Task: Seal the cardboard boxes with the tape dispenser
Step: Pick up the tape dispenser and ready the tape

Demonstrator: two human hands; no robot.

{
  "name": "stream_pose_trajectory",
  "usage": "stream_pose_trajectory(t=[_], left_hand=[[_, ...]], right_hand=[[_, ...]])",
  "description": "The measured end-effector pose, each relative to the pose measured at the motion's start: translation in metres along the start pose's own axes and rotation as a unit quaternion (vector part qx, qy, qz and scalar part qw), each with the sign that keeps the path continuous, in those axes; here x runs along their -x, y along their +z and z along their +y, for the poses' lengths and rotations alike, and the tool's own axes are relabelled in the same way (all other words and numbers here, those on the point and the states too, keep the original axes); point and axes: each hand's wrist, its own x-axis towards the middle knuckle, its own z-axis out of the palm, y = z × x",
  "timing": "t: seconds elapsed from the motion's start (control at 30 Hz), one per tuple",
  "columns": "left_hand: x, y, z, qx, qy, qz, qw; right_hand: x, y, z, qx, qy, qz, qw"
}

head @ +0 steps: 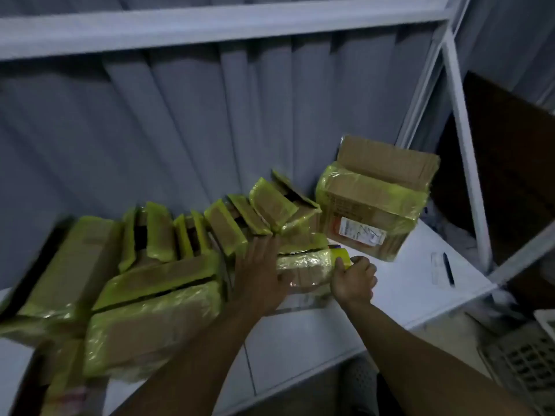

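A small cardboard box (303, 267) wrapped in yellow-green tape lies on the white table (420, 280) between my hands. My left hand (261, 271) presses flat on its left side with fingers spread. My right hand (354, 280) grips the tape dispenser (341, 255), a yellow roll with a dark blue part, at the box's right end. Tape runs from the roll over the box top. Most of the dispenser is hidden by my fingers.
Several taped boxes (156, 310) crowd the table's left and back. A larger box (369, 211) with raised flaps stands at the back right. A pen (449, 268) lies on the right. White shelf posts (468, 151) rise at right; a slotted crate (522, 364) sits lower right.
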Motion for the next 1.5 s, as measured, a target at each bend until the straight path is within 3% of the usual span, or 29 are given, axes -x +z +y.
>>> stream_pose_trajectory(t=[0.1,0.2,0.33,0.53,0.63,0.87,1.07,1.33,1.5], left_hand=[[-0.006,0.021,-0.009,-0.033,-0.036,-0.06,0.997],[-0.005,0.029,-0.017,-0.058,-0.035,-0.051,0.996],[-0.001,0.025,-0.022,-0.057,-0.026,-0.011,0.998],[-0.01,0.019,-0.034,-0.094,-0.004,-0.052,0.994],[0.029,-0.005,-0.01,-0.114,0.025,-0.064,0.991],[0.057,-0.012,-0.002,-0.067,0.034,-0.047,0.996],[0.093,-0.026,0.008,-0.099,0.052,-0.051,0.992],[0.126,-0.012,0.004,-0.19,0.065,0.01,0.98],[0.109,-0.015,0.012,-0.152,0.015,-0.01,0.988]], right_hand=[[-0.03,0.017,0.013,-0.028,0.075,-0.045,0.996],[-0.048,0.032,0.018,-0.114,0.121,-0.101,0.981],[-0.051,0.033,0.019,-0.131,0.115,-0.112,0.978],[-0.055,0.019,0.001,-0.115,0.059,-0.116,0.985],[-0.016,-0.032,0.001,-0.136,0.031,-0.109,0.984],[0.008,-0.067,0.008,-0.158,-0.026,-0.085,0.983],[0.038,-0.099,0.009,-0.123,-0.116,-0.063,0.984],[0.057,-0.11,-0.008,-0.188,-0.145,-0.119,0.964],[0.065,-0.101,-0.019,-0.219,-0.175,-0.147,0.948]])
